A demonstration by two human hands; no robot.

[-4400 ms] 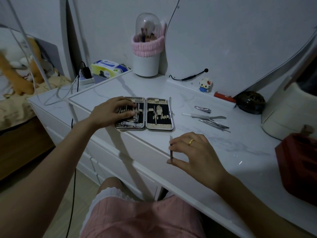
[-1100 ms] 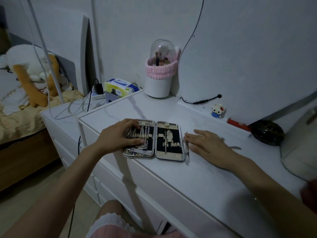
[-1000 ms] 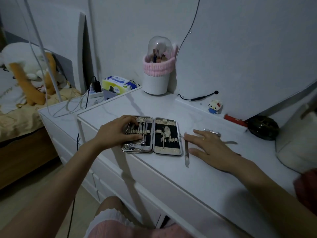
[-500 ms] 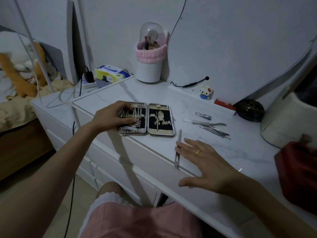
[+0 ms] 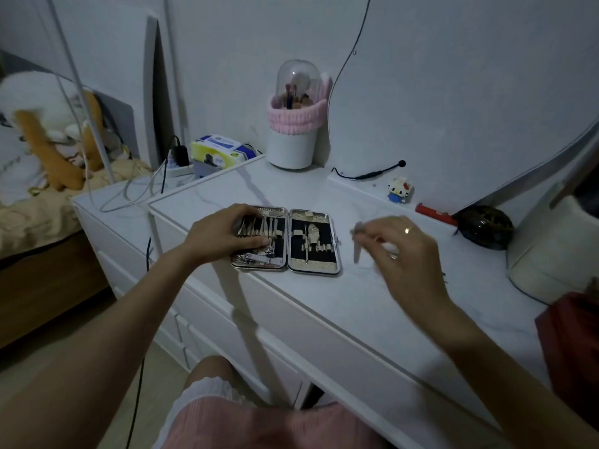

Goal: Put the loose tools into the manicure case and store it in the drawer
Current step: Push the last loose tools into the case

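The manicure case [image 5: 313, 265] lies open flat on the white dresser top [image 5: 340, 303], near its front edge. Its left half holds a row of metal tools, its right half one or two. My left hand [image 5: 223, 236] rests on the left half, fingers pressing on the tools. My right hand [image 5: 402, 251] hovers just right of the case, blurred, pinching a thin metal tool [image 5: 356, 251] that hangs down from thumb and forefinger. The other loose tools lie hidden behind this hand.
At the back stand a brush holder [image 5: 293, 124] with a pink band, a small figurine [image 5: 400, 189], a red lighter [image 5: 436, 215] and a dark round object [image 5: 486, 226]. A white container [image 5: 557, 251] and a red bag [image 5: 573, 348] sit at right. Drawer fronts [image 5: 278, 335] run below the top.
My right hand has picked the thin tool up from the dresser's front edge and carried it up beside the case. My left hand has stayed on the case.
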